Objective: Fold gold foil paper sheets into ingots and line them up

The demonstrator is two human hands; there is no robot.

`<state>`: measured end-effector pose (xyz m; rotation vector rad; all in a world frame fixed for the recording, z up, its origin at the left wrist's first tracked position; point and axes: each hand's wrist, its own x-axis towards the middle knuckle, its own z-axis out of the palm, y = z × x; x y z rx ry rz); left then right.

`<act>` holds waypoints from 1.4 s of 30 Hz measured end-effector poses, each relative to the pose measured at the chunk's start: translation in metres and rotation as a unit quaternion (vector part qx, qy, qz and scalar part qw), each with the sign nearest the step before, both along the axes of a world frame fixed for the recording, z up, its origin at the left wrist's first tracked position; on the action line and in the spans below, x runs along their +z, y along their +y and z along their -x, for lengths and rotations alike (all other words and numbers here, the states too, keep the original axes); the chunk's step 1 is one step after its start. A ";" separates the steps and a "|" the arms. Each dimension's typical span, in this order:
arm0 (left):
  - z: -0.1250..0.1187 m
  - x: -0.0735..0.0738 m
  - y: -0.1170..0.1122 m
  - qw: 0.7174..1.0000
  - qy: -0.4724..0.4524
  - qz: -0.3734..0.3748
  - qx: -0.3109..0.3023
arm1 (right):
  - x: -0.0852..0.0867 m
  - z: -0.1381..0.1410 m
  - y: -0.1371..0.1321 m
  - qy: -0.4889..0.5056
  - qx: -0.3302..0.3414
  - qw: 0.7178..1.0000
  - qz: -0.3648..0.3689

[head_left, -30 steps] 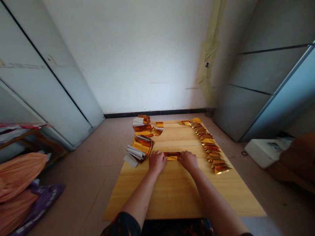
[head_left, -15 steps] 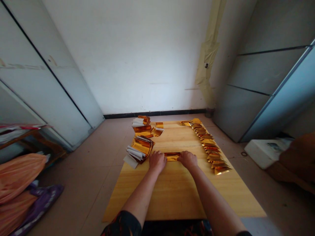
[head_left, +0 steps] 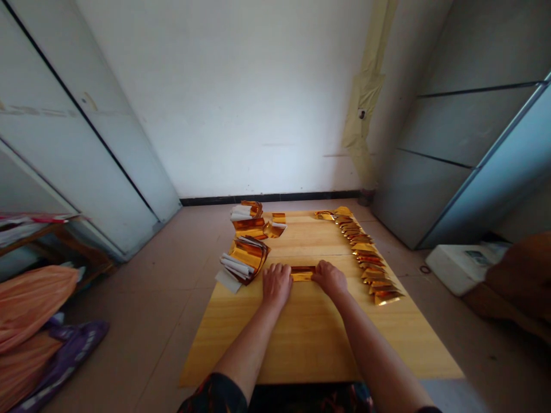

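A small folded strip of gold foil paper lies on the wooden board between my two hands. My left hand presses down on its left end, fingers curled over it. At the strip's right end my right hand does the same, knuckles up. Just left of my left hand sits a fanned stack of gold and white foil sheets.
A row of several folded gold pieces runs along the board's right edge. More foil stacks stand at the far left corner. The board lies on a tiled floor. Orange bags sit at left, a white box at right.
Both hands stay on the foil strip and have drawn slightly closer together, so less of it shows between them. The view has shifted a little.
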<state>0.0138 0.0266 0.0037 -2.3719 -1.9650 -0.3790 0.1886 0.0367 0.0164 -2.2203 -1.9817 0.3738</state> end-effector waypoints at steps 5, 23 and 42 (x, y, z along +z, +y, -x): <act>-0.005 -0.003 0.003 0.992 0.019 -0.010 -0.126 | -0.012 0.002 -0.012 -0.011 0.091 0.991 -0.098; 0.014 -0.014 -0.017 0.985 -0.039 0.003 -0.166 | -0.005 0.038 -0.012 -0.028 -0.017 0.996 -0.080; 0.013 -0.008 -0.021 0.989 -0.043 0.001 -0.143 | -0.004 0.007 -0.002 0.058 0.005 0.998 0.003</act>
